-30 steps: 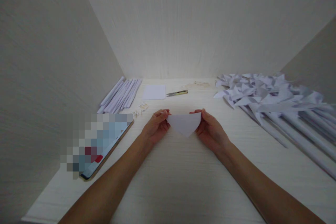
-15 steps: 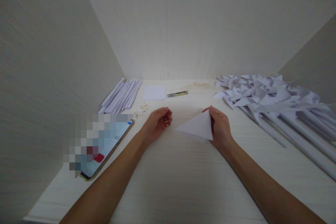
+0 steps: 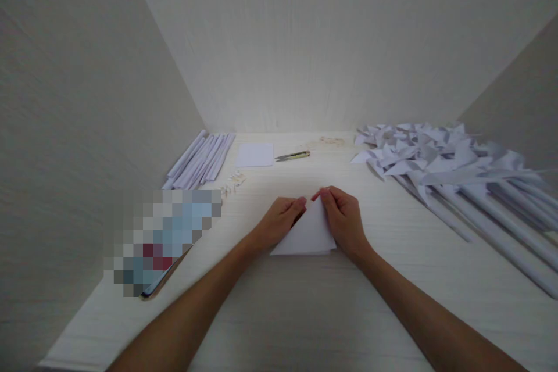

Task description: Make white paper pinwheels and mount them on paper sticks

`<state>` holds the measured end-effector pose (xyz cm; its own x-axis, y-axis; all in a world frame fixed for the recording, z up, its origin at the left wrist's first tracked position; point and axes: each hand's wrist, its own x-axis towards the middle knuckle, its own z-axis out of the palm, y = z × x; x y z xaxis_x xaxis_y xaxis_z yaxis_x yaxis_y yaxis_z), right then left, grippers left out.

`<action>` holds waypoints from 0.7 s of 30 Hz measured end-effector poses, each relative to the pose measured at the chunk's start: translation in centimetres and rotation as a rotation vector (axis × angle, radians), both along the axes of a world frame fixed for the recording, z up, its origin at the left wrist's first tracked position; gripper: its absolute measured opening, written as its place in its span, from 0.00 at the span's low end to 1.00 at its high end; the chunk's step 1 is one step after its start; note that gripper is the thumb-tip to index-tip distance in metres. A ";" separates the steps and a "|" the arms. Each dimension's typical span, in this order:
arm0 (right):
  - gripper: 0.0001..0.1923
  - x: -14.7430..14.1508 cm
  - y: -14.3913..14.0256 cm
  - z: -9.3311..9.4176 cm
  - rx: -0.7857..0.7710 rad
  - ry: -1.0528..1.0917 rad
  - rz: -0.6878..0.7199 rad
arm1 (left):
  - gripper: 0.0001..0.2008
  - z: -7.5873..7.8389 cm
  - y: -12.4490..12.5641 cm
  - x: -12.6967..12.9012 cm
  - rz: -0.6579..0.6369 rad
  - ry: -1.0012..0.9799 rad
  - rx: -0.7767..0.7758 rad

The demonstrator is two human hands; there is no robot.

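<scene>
While the folded paper triangle [image 3: 307,234] lies flat, both hands' fingers [image 3: 329,196] pinch its top corner.

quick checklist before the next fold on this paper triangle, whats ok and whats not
1. Paper triangle lies flat on the table: ok.
2. Left hand rests on its left edge: ok.
3. Right hand rests on its right edge, fingertips of both hands meeting at the top corner: ok.
4. Edges of the layers lined up: cannot tell, the hands cover them.
5. Room around the triangle: ok, the phone, the scissors and the pile of pinwheels lie apart from it.
6. Crease pressed sharp: cannot tell.
</scene>
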<state>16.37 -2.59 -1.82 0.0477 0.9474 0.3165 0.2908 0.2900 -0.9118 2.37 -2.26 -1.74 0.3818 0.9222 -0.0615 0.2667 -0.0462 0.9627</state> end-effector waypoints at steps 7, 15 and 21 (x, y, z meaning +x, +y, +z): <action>0.16 0.0 0.4 -0.2 -0.155 0.205 0.039 | 0.19 0.4 -0.1 0.0 0.010 0.076 0.046; 0.18 -0.1 0.7 -0.6 -0.359 0.507 0.141 | 0.20 0.5 0.1 0.4 0.080 0.086 0.091; 0.18 0.1 0.9 -0.5 -0.401 0.601 0.114 | 0.20 0.7 0.5 -0.2 0.025 0.010 -0.035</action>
<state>16.44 -1.70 -2.36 -0.0022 0.9944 -0.1054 -0.3050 -0.1010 -0.9470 2.14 -1.76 -1.05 0.3575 0.9289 -0.0973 0.2771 -0.0060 0.9608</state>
